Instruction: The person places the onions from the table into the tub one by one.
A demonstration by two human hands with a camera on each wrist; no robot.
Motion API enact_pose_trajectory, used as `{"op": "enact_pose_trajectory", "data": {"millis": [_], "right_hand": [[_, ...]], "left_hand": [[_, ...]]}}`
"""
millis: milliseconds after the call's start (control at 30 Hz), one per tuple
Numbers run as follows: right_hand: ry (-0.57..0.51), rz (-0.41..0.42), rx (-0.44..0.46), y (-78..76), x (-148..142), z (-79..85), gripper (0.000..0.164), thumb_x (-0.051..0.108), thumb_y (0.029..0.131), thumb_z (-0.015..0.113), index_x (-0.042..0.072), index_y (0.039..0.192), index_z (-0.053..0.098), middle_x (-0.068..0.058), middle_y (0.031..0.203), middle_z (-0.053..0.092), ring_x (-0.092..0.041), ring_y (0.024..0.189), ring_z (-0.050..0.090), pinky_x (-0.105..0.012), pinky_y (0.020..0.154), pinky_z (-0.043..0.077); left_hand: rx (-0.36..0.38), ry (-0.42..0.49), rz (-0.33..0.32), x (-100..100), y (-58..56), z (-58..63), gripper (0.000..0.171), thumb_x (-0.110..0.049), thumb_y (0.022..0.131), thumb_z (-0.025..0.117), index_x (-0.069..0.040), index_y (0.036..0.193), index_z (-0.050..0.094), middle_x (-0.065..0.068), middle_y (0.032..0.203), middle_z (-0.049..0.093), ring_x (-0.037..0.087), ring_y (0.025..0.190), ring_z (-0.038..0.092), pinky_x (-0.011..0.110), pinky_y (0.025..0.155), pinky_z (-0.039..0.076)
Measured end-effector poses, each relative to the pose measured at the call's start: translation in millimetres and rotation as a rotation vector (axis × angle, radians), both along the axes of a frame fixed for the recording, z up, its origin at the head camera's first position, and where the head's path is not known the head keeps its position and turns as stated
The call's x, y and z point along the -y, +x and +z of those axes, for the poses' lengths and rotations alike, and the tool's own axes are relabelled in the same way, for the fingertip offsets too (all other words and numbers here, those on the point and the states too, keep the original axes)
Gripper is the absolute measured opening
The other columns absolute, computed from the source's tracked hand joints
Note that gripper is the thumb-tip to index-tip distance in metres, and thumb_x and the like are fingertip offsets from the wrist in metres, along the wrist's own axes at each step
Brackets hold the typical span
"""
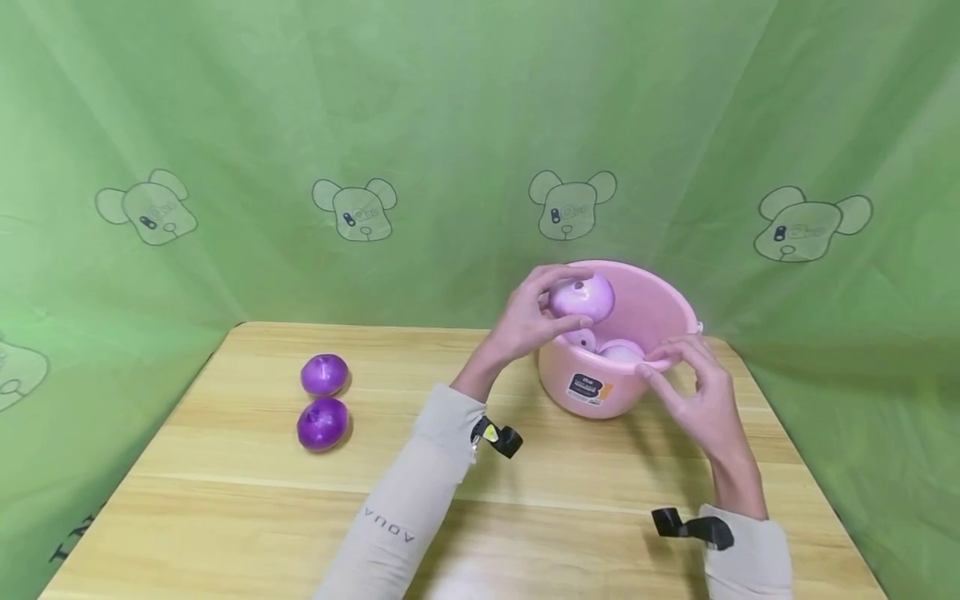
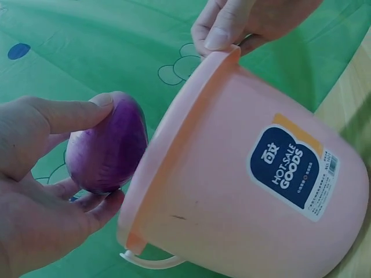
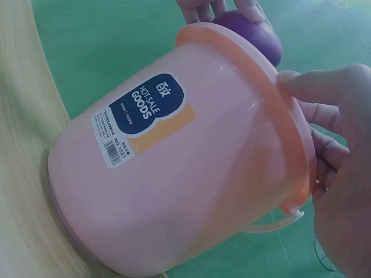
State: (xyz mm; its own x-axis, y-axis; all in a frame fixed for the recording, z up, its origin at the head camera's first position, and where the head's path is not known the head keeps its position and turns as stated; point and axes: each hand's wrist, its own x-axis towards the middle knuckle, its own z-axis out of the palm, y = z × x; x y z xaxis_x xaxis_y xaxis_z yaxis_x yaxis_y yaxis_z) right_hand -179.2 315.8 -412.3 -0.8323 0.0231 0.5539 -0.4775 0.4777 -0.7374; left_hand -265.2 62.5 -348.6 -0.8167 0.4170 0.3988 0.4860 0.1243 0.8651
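In the head view, the left hand (image 1: 528, 315) grips a purple onion (image 1: 588, 302) at the mouth of the pink bucket (image 1: 555, 375), above what look like two more onions (image 1: 621, 352); the right hand (image 1: 703, 402) pinches the bucket's rim. Two darker onions (image 1: 323, 376) sit leftward on the wooden table (image 1: 225, 517). The left wrist view shows thumb and fingers round the onion, beside the rim. In the right wrist view, the right thumb presses the rim.

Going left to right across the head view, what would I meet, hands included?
Two purple onions on the table, the left hand, the held onion, the right hand gripping the pink bucket.
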Motion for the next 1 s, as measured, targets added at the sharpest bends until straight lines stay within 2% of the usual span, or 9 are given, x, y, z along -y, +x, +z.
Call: {"op": "enact_pose_trajectory", "data": {"millis": [100,300,467,600,700,800,900,1000], "right_hand": [[-0.001,0.003,-0.002,1.4,1.2,1.6,0.025,-0.008,0.082,0.079,-0.002,0.105,0.07,-0.002,0.111,0.063,-0.011,0.116,0.05,-0.05,0.124,0.02],[-0.002,0.021,-0.013,2.3,2.8,5.3,0.023,-0.008,0.083,0.079,-0.001,0.103,0.07,-0.008,0.11,0.063,-0.012,0.117,0.051,-0.048,0.124,0.02],[-0.008,0.019,-0.016,3.6,1.8,6.1,0.022,-0.009,0.083,0.078,-0.002,0.102,0.07,-0.001,0.111,0.063,-0.012,0.119,0.05,-0.05,0.125,0.018],[-0.007,0.013,-0.01,4.1,0.3,5.6,0.023,-0.009,0.083,0.079,-0.001,0.103,0.07,0.001,0.112,0.063,-0.011,0.119,0.05,-0.051,0.124,0.019],[-0.011,0.014,-0.004,3.7,-0.5,5.3,0.024,-0.008,0.082,0.079,0.0,0.103,0.07,0.0,0.112,0.063,-0.012,0.119,0.05,-0.054,0.124,0.019],[-0.014,0.013,0.003,2.4,-0.3,4.2,0.024,-0.008,0.082,0.08,0.0,0.102,0.07,0.0,0.113,0.063,-0.011,0.119,0.049,-0.057,0.123,0.019],[-0.012,0.006,0.007,1.1,-1.1,2.7,0.024,-0.009,0.082,0.08,0.0,0.102,0.07,0.0,0.113,0.063,-0.011,0.119,0.049,-0.058,0.122,0.02],[-0.012,0.005,0.0,1.3,-1.1,2.3,0.022,-0.011,0.082,0.078,-0.004,0.102,0.069,0.0,0.113,0.062,-0.011,0.118,0.049,-0.059,0.122,0.019]], "left_hand": [[0.009,0.009,0.005,-2.4,0.6,-2.4,0.061,-0.011,0.082,0.087,-0.016,0.139,0.063,0.01,0.145,0.049,0.019,0.121,0.056,0.028,0.098,0.053],[0.005,0.024,0.031,-5.6,2.0,-4.6,0.057,-0.006,0.083,0.085,-0.013,0.136,0.065,0.012,0.145,0.051,0.023,0.122,0.057,0.028,0.096,0.054],[-0.031,-0.025,0.029,-10.5,2.3,-4.5,0.052,-0.005,0.083,0.084,-0.011,0.133,0.067,0.013,0.15,0.051,0.026,0.124,0.057,0.024,0.094,0.054],[-0.031,-0.049,0.021,-14.1,2.7,-5.9,0.044,0.001,0.086,0.079,-0.008,0.128,0.07,0.012,0.154,0.049,0.027,0.133,0.054,0.029,0.103,0.051],[-0.016,-0.071,0.021,-15.6,4.2,-6.1,0.039,0.006,0.088,0.075,-0.006,0.125,0.071,0.009,0.151,0.053,0.024,0.138,0.05,0.033,0.111,0.046],[-0.001,-0.083,0.023,-15.5,5.4,-6.6,0.037,0.007,0.088,0.074,-0.007,0.123,0.072,0.008,0.146,0.058,0.019,0.137,0.05,0.035,0.113,0.044],[0.023,-0.043,0.003,-14.4,6.0,-7.4,0.037,0.01,0.088,0.072,-0.005,0.122,0.072,0.009,0.142,0.061,0.022,0.131,0.057,0.037,0.111,0.047],[0.056,0.021,-0.04,-10.9,6.3,-9.2,0.037,0.013,0.088,0.069,-0.001,0.123,0.071,0.013,0.141,0.061,0.029,0.125,0.062,0.033,0.106,0.051]]}}
